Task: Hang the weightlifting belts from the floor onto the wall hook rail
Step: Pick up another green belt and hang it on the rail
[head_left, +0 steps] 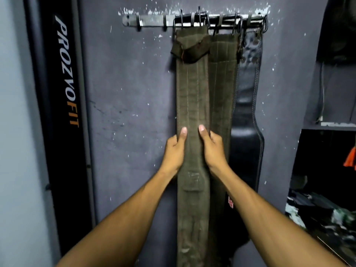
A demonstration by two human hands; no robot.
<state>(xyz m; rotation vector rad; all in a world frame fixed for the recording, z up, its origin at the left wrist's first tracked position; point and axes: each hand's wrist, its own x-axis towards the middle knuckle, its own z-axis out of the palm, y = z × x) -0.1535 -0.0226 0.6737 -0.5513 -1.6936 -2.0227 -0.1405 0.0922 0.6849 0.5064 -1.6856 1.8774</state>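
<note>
Olive belt (192,97) hanging on the hook rail (154,21), both hands gripping it

Left hand (174,149) and right hand (212,147) are clamping its edges mid-length, thumbs lying flat on the front. A second olive belt (223,74) and a black leather belt (248,105) are hanging just beside it, looks like from the same rail, against the grey wall (131,93)
</note>
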